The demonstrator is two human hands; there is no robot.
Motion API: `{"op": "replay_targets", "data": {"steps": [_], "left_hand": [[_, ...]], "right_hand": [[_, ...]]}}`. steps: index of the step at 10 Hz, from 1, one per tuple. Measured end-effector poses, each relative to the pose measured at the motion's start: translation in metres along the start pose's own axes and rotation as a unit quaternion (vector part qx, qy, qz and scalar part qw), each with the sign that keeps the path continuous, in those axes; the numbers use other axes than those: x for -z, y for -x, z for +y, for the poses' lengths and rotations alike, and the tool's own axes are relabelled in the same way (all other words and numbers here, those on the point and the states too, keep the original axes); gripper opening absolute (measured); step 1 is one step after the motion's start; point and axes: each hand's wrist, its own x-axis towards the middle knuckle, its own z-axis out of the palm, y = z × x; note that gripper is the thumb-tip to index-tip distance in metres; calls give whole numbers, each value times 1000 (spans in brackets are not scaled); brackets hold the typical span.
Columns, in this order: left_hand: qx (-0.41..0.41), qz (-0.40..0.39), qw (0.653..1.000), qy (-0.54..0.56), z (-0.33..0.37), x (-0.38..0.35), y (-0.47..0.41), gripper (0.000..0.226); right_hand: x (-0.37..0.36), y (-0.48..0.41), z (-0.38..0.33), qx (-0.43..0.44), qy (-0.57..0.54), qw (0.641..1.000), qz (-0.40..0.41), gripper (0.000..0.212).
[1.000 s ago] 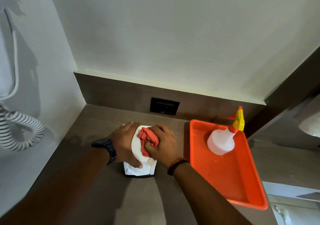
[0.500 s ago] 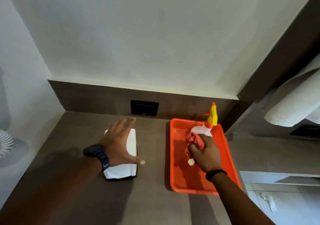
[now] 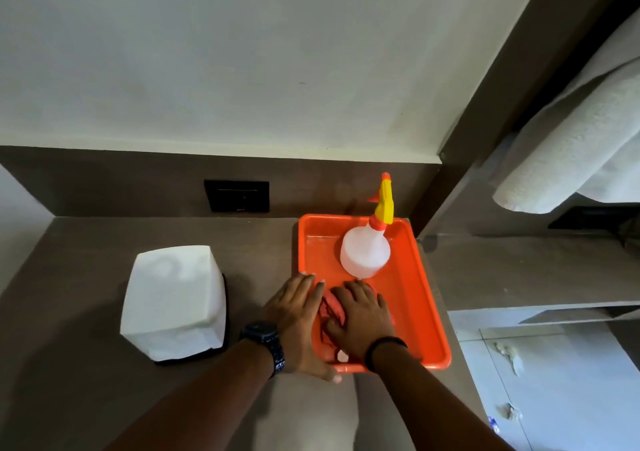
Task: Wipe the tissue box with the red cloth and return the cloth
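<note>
Return step, nearly done. Red cloth (image 3: 331,312) lies bunched on the floor of the orange tray (image 3: 410,298), near its front-left corner. Right hand (image 3: 358,315) flat on top of the cloth, fingers spread, pressing, not pinching, so that grip is open. Left hand (image 3: 294,315) also flat and open, palm down across the tray's left rim, fingers just beside the cloth. Tissue box (image 3: 175,298) stands alone on the worktop (image 3: 86,374), well left of the tray, nobody touching it. Spray bottle (image 3: 365,254) upright at tray back. Next, likely: lift both hands straight up, leave cloth in tray, avoid knocking the bottle.
</note>
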Motion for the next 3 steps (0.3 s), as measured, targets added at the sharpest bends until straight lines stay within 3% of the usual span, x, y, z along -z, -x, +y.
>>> {"op": "replay_targets", "data": {"steps": [2, 3], "left_hand": [[7, -7, 1000, -7, 1, 8, 1, 146], [36, -19, 999, 31, 0, 27, 6, 143]], "right_hand": [[4, 1, 0, 9, -15, 1000, 1, 68], [27, 13, -8, 5, -80, 991, 108, 60]]}}
